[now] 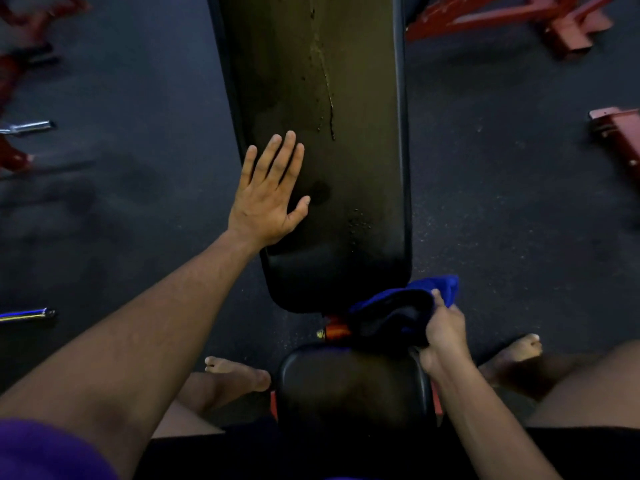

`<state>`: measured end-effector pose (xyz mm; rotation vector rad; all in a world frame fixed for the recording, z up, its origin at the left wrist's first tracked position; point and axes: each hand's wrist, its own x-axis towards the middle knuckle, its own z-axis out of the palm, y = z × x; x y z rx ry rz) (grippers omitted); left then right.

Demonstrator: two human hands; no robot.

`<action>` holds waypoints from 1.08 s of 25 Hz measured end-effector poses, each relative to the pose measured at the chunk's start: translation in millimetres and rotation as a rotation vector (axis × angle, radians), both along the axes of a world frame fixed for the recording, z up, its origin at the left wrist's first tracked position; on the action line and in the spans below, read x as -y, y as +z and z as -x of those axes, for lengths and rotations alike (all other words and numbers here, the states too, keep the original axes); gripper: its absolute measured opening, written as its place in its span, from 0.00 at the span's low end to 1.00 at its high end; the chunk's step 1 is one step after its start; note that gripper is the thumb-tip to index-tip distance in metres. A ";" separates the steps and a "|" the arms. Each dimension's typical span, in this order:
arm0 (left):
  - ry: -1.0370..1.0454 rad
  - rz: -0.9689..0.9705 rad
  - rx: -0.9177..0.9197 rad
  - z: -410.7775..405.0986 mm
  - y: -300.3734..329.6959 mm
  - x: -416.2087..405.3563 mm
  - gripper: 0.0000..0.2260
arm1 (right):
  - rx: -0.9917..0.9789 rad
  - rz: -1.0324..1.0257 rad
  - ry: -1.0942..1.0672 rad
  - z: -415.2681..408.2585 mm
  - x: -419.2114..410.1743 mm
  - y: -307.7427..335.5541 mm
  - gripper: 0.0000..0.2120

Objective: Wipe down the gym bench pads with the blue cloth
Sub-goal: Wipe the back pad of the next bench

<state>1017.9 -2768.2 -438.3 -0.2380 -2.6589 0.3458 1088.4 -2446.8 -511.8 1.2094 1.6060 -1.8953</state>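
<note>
- While scanning from the left edge: red frame pieces [14, 81] at far left, blurred; two chrome bar ends [33, 127] and [31, 313] lying on the dark rubber floor [138, 98], well apart from each other.
- Purple sleeve [45, 452] at the bottom-left corner.
- Left hand [268, 199] flat on the long back pad [318, 133], near its left edge and lower end; fingers straight and slightly spread, thumb out to the right, gripping nothing.
- Wet streak [327, 88] down the middle of the long back pad, beads of liquid near the lower right part; dull smudges around it, possibly damp patches, too dim to confirm.
- Orange bracket [336, 330] showing in the gap between long back pad and seat pad [353, 386].
- Blue cloth [408, 306] bunched over that gap, at the long back pad's lower right corner and just above the seat pad's far right edge; underside in shadow, reading nearly black.
- Right hand [445, 330] curled round the blue cloth's right side, thumb on top, holding it up.
- Bare feet either side of the seat pad: one [239, 372] left, one [516, 348] right.
- More red frame pieces [554, 19] top right and at the right edge.
</note>
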 end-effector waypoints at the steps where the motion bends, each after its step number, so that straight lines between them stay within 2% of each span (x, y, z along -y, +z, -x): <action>1: 0.003 0.000 0.006 -1.6 1.1 -0.6 0.37 | -0.054 -0.027 0.011 6.6 0.3 2.6 0.11; 4: 0.020 -0.002 0.041 -2.8 8.4 -4.1 0.37 | -0.209 -0.117 0.166 7.7 11.3 2.7 0.09; 6: 0.021 0.010 0.046 -3.3 14.1 -4.5 0.37 | -0.213 -0.123 0.232 -9.9 12.2 -4.6 0.10; 9: 0.009 -0.033 -0.043 6.3 34.9 -2.5 0.35 | -0.310 -0.278 0.145 6.6 1.0 16.5 0.12; 12: 0.040 -0.112 -0.146 39.2 74.1 2.7 0.33 | -0.612 -0.405 0.041 78.0 8.9 87.0 0.14; 16: 0.046 -0.136 -0.195 92.7 124.5 20.1 0.32 | -0.892 -0.311 0.025 168.2 48.1 184.6 0.11; 20: 0.070 -0.220 -0.276 154.8 175.8 53.6 0.32 | -1.139 -0.273 0.042 258.9 97.6 274.8 0.19; 21: 0.078 -0.236 -0.279 173.0 190.2 62.0 0.33 | -1.205 -0.275 0.056 282.0 111.0 297.5 0.18; 23: 0.096 -0.236 -0.274 208.4 219.1 77.0 0.33 | -1.305 -0.287 0.089 323.7 134.0 340.1 0.12; 27: 0.158 -0.230 -0.237 258.3 266.5 96.7 0.34 | -1.387 -0.370 0.232 381.7 160.0 400.1 0.10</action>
